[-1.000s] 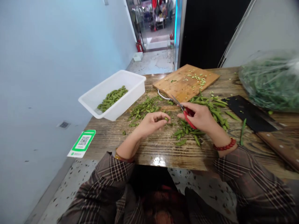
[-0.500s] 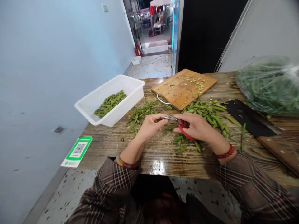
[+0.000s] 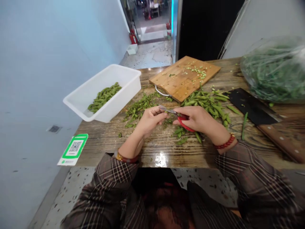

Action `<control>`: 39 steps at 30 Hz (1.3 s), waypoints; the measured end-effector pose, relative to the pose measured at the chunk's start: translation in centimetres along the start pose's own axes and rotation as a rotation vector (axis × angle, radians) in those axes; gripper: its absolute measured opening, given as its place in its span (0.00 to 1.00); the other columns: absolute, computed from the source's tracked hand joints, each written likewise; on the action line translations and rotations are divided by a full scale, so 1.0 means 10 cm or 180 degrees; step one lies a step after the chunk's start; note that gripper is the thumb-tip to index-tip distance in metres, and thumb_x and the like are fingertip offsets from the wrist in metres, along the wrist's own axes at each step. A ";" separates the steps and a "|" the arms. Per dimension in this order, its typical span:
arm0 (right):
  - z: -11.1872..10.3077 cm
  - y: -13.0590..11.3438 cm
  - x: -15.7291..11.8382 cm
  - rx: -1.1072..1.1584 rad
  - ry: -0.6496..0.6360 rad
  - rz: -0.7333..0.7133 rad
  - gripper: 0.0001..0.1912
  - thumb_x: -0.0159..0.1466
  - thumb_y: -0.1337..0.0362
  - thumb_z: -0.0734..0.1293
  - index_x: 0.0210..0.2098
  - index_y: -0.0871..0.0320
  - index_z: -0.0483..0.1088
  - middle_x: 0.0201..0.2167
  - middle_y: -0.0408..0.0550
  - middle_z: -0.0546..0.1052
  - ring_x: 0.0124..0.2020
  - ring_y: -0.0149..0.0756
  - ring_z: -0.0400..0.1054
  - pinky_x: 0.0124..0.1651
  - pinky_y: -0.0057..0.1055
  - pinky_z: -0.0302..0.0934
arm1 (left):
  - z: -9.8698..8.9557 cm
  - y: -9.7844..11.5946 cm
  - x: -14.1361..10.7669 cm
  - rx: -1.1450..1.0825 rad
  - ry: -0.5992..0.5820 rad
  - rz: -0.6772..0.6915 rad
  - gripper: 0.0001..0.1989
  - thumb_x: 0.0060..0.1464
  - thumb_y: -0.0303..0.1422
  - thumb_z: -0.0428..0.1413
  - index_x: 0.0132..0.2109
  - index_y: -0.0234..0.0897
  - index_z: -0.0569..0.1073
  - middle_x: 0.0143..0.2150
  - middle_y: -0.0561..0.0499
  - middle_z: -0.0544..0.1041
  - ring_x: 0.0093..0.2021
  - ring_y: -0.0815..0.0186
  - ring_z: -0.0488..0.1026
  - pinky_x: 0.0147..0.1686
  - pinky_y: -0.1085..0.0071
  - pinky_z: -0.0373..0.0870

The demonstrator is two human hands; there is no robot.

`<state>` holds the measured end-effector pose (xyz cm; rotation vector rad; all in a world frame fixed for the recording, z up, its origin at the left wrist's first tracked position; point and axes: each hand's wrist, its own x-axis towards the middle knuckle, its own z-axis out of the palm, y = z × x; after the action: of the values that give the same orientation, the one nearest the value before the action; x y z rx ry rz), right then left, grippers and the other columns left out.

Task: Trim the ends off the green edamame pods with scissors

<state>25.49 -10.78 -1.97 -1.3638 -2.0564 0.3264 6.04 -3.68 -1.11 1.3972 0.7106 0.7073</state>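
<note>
Red-handled scissors (image 3: 185,124) are gripped in my right hand (image 3: 196,118), their blades pointing left toward my other hand. My left hand (image 3: 150,120) is closed in a pinch at the blade tips; a bit of green, apparently a soybean pod (image 3: 166,112), shows at its fingertips, mostly hidden. Beyond my right hand lies a heap of green soybean pods (image 3: 207,103). A looser pile of small green pods and trimmings (image 3: 139,107) is spread behind my left hand. Several pods rest on the wooden table (image 3: 143,152) below the scissors.
At the left a white plastic tub (image 3: 126,95) holds trimmed pods (image 3: 105,97). A wooden cutting board (image 3: 176,79) with chopped bits lies at the back. To the right are a cleaver (image 3: 252,106) and a clear bag of greens (image 3: 274,73). A QR card (image 3: 73,149) sits at the left edge.
The camera view has tilted down, so everything sits higher in the picture. Both hands stay together at the scissors, with the blades now a little more across the left fingertips.
</note>
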 end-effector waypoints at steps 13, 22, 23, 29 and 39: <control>-0.14 0.19 0.03 0.0185 0.1053 0.0427 0.20 0.58 0.50 0.69 0.41 0.60 0.75 0.26 0.44 0.72 0.26 0.31 0.60 0.30 0.27 0.53 | 0.19 -0.06 -0.01 0.1911 -0.0705 0.0356 0.08 0.49 0.35 0.60 0.32 0.33 0.74 0.26 0.54 0.67 0.27 0.71 0.62 0.29 0.74 0.59; -0.11 0.16 0.04 0.0164 0.0966 0.0421 0.19 0.59 0.52 0.68 0.43 0.60 0.75 0.26 0.43 0.72 0.26 0.31 0.60 0.31 0.27 0.53 | 0.12 -0.11 0.01 0.2588 -0.0645 0.0655 0.08 0.54 0.32 0.53 0.31 0.34 0.73 0.29 0.51 0.71 0.32 0.67 0.67 0.36 0.71 0.62; -0.12 0.16 0.04 0.0164 0.0967 0.0415 0.19 0.59 0.52 0.68 0.43 0.60 0.75 0.27 0.44 0.72 0.26 0.31 0.60 0.31 0.27 0.53 | 0.09 -0.09 0.01 0.2491 -0.0565 0.0617 0.09 0.55 0.33 0.52 0.31 0.34 0.73 0.30 0.50 0.73 0.33 0.66 0.68 0.38 0.70 0.62; -0.13 0.14 0.03 0.0120 0.0916 0.0457 0.19 0.59 0.53 0.68 0.43 0.60 0.75 0.26 0.43 0.72 0.25 0.31 0.60 0.30 0.27 0.53 | -0.07 -0.09 0.05 0.2327 -0.0107 0.0476 0.09 0.52 0.35 0.54 0.30 0.33 0.73 0.29 0.50 0.73 0.32 0.66 0.68 0.37 0.71 0.62; -0.12 0.12 0.03 0.0106 0.0898 0.0567 0.18 0.58 0.54 0.69 0.43 0.59 0.75 0.27 0.45 0.74 0.27 0.32 0.63 0.31 0.27 0.55 | 0.09 -0.11 -0.06 0.3161 -0.1356 0.0978 0.13 0.54 0.27 0.53 0.44 0.40 0.77 0.35 0.50 0.69 0.36 0.66 0.68 0.38 0.70 0.63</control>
<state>27.06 -10.13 -1.54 -1.4846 -1.6982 0.2277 6.37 -4.76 -2.15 2.5115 0.5101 0.2335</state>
